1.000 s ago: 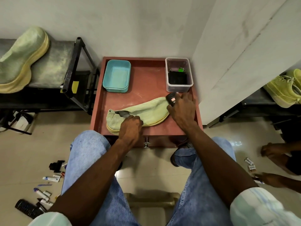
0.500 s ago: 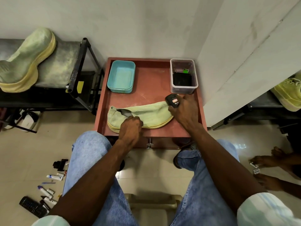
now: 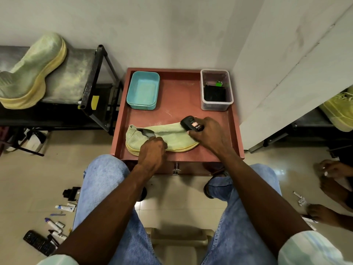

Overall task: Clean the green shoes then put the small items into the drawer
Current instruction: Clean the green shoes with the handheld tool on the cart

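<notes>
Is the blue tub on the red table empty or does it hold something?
Empty. The blue tub shows only its bare pale floor, while the clear tub beside it holds dark and green items.

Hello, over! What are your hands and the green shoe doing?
Left hand grips green shoe on red table. Right hand holds black bottle at its toe. Nothing blocking.

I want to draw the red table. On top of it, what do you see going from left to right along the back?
Teal tub → bare red tabletop → clear plastic box holding a black item and a small green thing.
</notes>
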The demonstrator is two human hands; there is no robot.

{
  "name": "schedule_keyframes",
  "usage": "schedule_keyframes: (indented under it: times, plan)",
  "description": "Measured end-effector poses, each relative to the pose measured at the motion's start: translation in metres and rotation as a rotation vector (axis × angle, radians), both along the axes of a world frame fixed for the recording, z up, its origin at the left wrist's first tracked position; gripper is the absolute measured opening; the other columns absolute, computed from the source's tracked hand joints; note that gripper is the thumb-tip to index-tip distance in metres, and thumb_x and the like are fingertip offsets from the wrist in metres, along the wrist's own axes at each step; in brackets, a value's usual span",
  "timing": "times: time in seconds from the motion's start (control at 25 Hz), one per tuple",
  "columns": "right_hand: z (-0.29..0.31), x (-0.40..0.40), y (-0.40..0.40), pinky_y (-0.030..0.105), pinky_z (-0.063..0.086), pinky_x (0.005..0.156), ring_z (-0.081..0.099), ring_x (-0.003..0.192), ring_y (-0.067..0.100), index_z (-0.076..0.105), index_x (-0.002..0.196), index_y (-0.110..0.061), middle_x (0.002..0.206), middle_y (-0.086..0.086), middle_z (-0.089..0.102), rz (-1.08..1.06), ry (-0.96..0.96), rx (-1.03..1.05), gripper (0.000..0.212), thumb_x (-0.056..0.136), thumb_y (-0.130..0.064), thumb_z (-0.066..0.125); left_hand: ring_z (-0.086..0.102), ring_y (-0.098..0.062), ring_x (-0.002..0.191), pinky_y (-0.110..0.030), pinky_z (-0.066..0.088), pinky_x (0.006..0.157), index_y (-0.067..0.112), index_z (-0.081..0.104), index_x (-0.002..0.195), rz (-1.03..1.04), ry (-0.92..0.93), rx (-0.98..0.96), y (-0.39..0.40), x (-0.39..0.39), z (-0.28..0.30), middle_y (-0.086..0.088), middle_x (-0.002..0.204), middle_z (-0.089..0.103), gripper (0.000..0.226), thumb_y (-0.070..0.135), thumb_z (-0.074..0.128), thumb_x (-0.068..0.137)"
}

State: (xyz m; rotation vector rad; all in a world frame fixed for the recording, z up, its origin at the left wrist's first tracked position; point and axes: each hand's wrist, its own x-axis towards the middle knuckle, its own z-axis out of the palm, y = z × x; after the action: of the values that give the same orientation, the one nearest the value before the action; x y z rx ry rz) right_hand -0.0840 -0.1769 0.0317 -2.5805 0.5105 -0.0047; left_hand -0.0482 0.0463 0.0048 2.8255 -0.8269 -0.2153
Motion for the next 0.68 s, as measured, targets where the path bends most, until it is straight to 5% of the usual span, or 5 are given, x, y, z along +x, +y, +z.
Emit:
schedule_keyframes:
  times: [0.12,0.24,0.4,0.56,0.68]
  plan:
    - [0.002,0.004,0.008,0.033,0.048,0.079,0.057,0.097,0.027,0.062,0.126,-0.02,0.105,0.012,0.062,-0.131,-0.073,-0.181,0.057,0.077,-0.049,0.064,0.058,-0.028,0.082,-0.033,0.043,0.062,0.012,0.071,0.073,-0.01,-0.007,-0.011,-0.001,-0.001,0.001,-0.007,0.084,0.067,0.009,0.009,0.063,0.074]
    - [-0.001,0.005,0.02,0.033,0.049,0.074,0.057,0.088,0.025,0.06,0.13,-0.021,0.098,0.01,0.06,0.065,-0.017,0.009,0.061,0.076,-0.05,0.066,0.059,-0.03,0.081,-0.035,0.046,0.064,0.01,0.071,0.073,-0.019,0.013,-0.029,-0.001,0.0,-0.001,-0.01,0.082,0.067,0.007,0.008,0.064,0.072]
    - [-0.002,0.007,0.007,0.035,0.048,0.079,0.056,0.096,0.028,0.061,0.124,-0.02,0.107,0.013,0.061,-0.122,-0.053,-0.27,0.055,0.078,-0.049,0.06,0.058,-0.03,0.078,-0.036,0.046,0.064,0.011,0.069,0.068,-0.008,0.041,-0.04,0.0,0.001,-0.003,-0.009,0.079,0.065,0.006,0.01,0.064,0.071]
    - [-0.002,0.011,0.017,0.031,0.046,0.069,0.059,0.088,0.025,0.063,0.126,-0.024,0.098,0.009,0.061,0.016,0.002,0.033,0.058,0.075,-0.051,0.067,0.058,-0.028,0.081,-0.033,0.044,0.063,0.012,0.071,0.071,0.002,0.015,-0.039,-0.001,0.0,-0.002,-0.008,0.082,0.066,0.007,0.01,0.064,0.073]
    - [-0.003,0.014,0.02,0.036,0.047,0.075,0.055,0.094,0.027,0.059,0.127,-0.026,0.103,0.01,0.059,-0.046,-0.041,-0.211,0.06,0.075,-0.057,0.055,0.059,-0.029,0.079,-0.034,0.044,0.063,0.012,0.07,0.07,-0.003,0.009,-0.041,-0.001,-0.001,-0.001,-0.009,0.081,0.066,0.008,0.01,0.062,0.073]
